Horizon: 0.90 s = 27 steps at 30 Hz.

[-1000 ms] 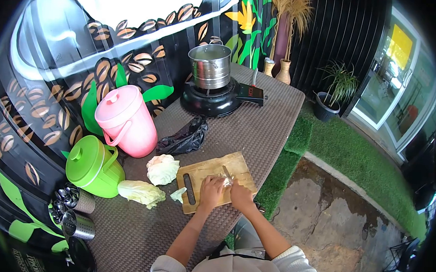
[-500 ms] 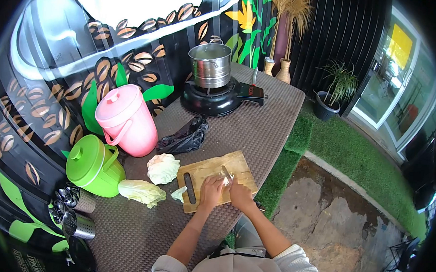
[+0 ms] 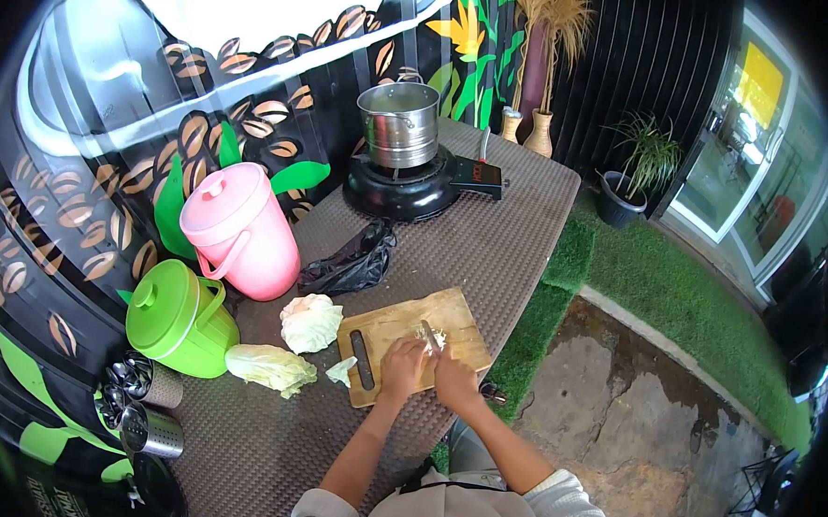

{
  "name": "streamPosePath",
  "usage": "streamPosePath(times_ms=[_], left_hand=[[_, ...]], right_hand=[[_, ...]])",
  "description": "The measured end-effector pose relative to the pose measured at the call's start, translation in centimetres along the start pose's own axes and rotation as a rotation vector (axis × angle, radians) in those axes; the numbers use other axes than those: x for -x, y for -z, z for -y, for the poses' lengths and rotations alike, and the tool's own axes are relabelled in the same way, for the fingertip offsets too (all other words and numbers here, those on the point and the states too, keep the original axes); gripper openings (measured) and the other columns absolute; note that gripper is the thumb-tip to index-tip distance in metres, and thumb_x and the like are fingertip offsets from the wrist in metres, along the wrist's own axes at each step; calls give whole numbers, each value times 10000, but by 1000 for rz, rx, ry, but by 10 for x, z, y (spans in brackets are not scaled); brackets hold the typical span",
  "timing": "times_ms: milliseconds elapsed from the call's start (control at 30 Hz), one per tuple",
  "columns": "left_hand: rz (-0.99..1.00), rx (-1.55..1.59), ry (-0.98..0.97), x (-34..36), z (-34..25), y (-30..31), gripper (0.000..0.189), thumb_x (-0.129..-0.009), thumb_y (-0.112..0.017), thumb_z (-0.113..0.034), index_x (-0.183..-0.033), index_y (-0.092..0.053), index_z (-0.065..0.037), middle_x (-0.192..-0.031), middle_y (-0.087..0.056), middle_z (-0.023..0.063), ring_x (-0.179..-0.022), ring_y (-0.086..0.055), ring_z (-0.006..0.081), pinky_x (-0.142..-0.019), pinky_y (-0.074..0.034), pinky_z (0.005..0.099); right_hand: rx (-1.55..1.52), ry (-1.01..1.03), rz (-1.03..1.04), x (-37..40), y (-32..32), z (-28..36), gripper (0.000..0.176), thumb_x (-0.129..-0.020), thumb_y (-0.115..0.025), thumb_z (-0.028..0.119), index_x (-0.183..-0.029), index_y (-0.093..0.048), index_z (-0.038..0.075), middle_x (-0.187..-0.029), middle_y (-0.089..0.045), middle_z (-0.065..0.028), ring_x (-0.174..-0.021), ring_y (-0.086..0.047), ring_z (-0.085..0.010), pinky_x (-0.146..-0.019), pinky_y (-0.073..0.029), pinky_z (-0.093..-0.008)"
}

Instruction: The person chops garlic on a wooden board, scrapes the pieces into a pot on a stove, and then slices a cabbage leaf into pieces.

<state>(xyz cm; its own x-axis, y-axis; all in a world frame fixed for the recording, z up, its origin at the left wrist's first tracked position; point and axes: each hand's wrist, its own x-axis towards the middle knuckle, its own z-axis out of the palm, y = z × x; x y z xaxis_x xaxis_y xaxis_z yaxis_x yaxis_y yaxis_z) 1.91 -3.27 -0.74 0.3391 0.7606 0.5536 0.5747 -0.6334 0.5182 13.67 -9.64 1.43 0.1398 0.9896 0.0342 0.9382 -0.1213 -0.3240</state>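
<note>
A wooden cutting board (image 3: pixel 387 325) lies near the table's right edge. My right hand (image 3: pixel 456 381) is closed round a knife (image 3: pixel 430 337), its blade pointing away from me over small pale shreds (image 3: pixel 440 338). Just left of the blade, my left hand (image 3: pixel 403 366) is pressed on the board with its fingers bent together; what lies under them is too small to make out. A pale cabbage piece (image 3: pixel 310 322) and a longer leafy head (image 3: pixel 271 368) sit left of the board. One loose leaf bit (image 3: pixel 341 371) touches the board's left edge.
Behind the board are a black plastic bag (image 3: pixel 350 261) and a metal pot (image 3: pixel 398 127) on a black stove (image 3: pixel 401 190). A pink jug (image 3: pixel 242 235) and a green jug (image 3: pixel 181 321) stand at left, near metal utensil holders (image 3: pixel 150 430) on the table (image 3: pixel 264 438).
My right hand and the knife handle have shifted slightly down and left. My left hand stays at nearly the same spot on the board.
</note>
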Motion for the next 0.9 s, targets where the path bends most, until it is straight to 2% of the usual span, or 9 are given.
streamPosePath(times_ms=[167,267,333,367,500,567,600,800,900], left_hand=[[-28,2,-57,-1,1,-3,156,-802,-630,-65,-911,-706,17,-950,-687,95,-933,-608,253,-811,-508,361],[-27,41,1,-3,-9,2,154,-816,-633,-77,-904,-706,26,-941,-685,100,-928,-605,264,-814,-507,360],[-16,50,-8,-5,-6,2,147,-807,-642,-53,-912,-705,27,-938,-686,111,-941,-605,266,-808,-513,362],[-3,60,-13,-5,-4,1,145,-798,-650,-29,-920,-704,28,-934,-686,122,-955,-605,269,-802,-519,364],[6,111,47,-4,3,-2,142,-800,-656,-34,-919,-708,24,-930,-688,125,-944,-602,269,-812,-511,361],[12,123,17,-4,6,-1,137,-806,-658,-36,-921,-715,12,-928,-690,125,-937,-601,269,-810,-509,358],[9,124,20,-5,4,-1,137,-806,-658,-36,-921,-715,12,-928,-690,125,-937,-601,269,-810,-509,358],[18,155,59,-7,1,0,137,-804,-661,-37,-921,-716,8,-929,-689,126,-927,-599,273,-808,-506,359],[2,120,67,-5,0,0,138,-804,-656,-31,-923,-709,14,-922,-687,128,-927,-599,277,-804,-506,362]], right_hand=[[-6,-155,41,9,-9,9,243,-937,-480,205,-1070,-466,2,-747,-658,-209,-713,-681,-366,-627,-552,-459],[-60,-83,40,-8,7,-8,221,-911,-506,170,-1054,-466,6,-762,-662,-205,-723,-682,-361,-638,-551,-452],[-6,96,94,-24,19,-23,253,-889,-526,156,-1080,-469,-1,-738,-666,-174,-690,-684,-344,-580,-552,-431],[109,156,113,-27,27,-26,347,-823,-621,177,-1072,-471,-13,-737,-679,-149,-678,-693,-292,-551,-550,-391],[171,134,148,-5,23,-5,249,-858,-547,119,-1061,-459,5,-707,-662,-165,-676,-685,-342,-567,-553,-437],[18,-147,46,12,1,9,249,-849,-557,118,-1050,-465,6,-690,-665,-148,-665,-692,-319,-572,-561,-427],[20,-145,49,14,-5,10,249,-849,-557,118,-1050,-465,6,-690,-665,-148,-665,-692,-319,-572,-561,-427],[18,-82,20,-11,-9,-7,242,-861,-549,138,-1049,-471,7,-682,-668,-145,-641,-690,-319,-555,-562,-421],[84,100,-1,-8,9,-8,221,-867,-538,129,-1038,-468,6,-669,-667,-136,-596,-683,-310,-503,-554,-396]])
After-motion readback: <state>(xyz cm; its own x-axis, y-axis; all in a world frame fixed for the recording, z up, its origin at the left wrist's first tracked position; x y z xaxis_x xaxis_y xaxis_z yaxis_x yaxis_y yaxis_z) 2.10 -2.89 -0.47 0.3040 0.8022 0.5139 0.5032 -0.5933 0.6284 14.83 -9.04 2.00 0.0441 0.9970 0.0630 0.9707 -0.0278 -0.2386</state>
